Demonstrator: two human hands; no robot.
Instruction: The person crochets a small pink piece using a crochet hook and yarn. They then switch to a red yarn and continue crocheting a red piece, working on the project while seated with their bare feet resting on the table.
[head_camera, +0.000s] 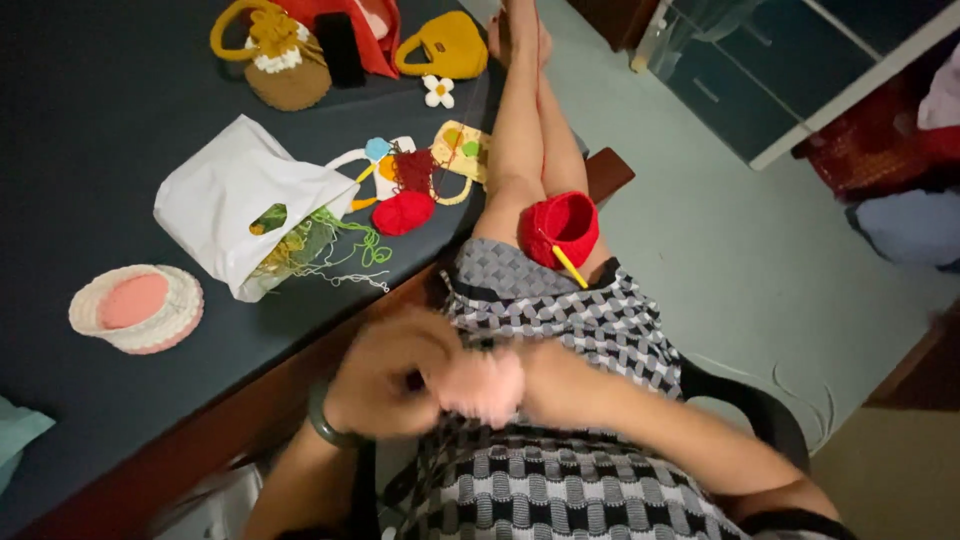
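Your 2 hands meet low in the frame, just left of centre, over your checked lap. Your left hand (385, 385) is curled, a dark bangle on its wrist. Your right hand (490, 385) presses against it, blurred; whether either holds anything cannot be told.
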